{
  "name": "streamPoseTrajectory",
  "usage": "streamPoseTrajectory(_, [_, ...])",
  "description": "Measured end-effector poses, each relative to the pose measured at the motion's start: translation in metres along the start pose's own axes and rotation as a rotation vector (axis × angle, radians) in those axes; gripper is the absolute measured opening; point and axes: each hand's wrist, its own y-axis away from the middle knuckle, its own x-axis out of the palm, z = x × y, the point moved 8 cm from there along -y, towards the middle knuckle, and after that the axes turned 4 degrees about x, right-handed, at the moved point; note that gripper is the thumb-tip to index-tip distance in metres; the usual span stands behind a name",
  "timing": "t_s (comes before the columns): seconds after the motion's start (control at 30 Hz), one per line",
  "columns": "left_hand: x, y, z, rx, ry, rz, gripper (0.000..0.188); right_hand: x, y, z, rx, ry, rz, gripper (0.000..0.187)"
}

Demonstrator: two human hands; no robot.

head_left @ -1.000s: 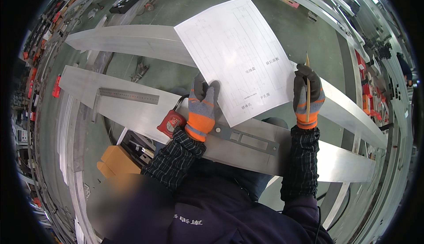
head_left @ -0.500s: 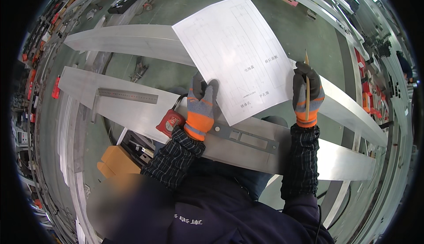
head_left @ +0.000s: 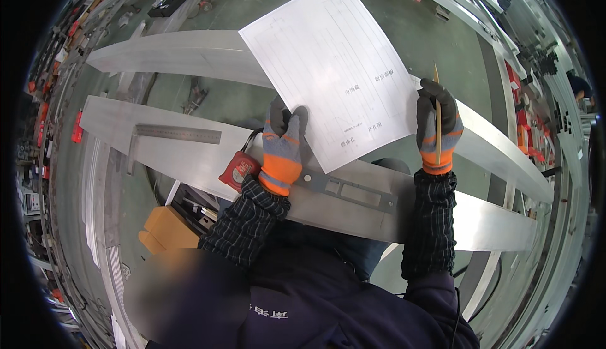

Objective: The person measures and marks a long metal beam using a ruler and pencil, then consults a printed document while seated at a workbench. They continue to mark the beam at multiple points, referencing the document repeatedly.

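A white paper sheet [head_left: 334,65] printed with line drawings is held up, tilted, over a wide metal bar. Gripping its lower left edge is my left hand [head_left: 282,150], in a grey and orange work glove. My right hand [head_left: 437,125], gloved alike, is closed round a thin pencil [head_left: 438,121] at the sheet's right edge; its fingertips seem to touch the paper. A red tape measure [head_left: 240,170] rests on the bar beside my left wrist. Further left lies a metal try square [head_left: 180,134]. Below the sheet, a flat grey slotted template [head_left: 353,192] lies on the bar.
The wide bar [head_left: 489,226] spans in front of me, and a second metal bar [head_left: 183,52] runs behind it. An open cardboard box [head_left: 167,230] stands at lower left. Long metal profiles and shelving line both sides. A black case [head_left: 172,3] sits far left.
The whole view has shifted slightly, so the sheet, tools and bars appear a little higher and further left. Both hands keep their hold on the sheet and the pencil.
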Motion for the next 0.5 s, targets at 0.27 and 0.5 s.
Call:
streamPoseTrajectory(0.27, [0.003,0.000,0.012,-0.089,0.036,0.073,0.039,0.000,0.000,-0.001,0.012,0.018,-0.002,0.022])
streamPoseTrajectory(0.5, [0.004,0.000,0.002,-0.014,0.061,0.093,0.038,0.001,0.001,-0.008,0.017,-0.054,0.013,0.022])
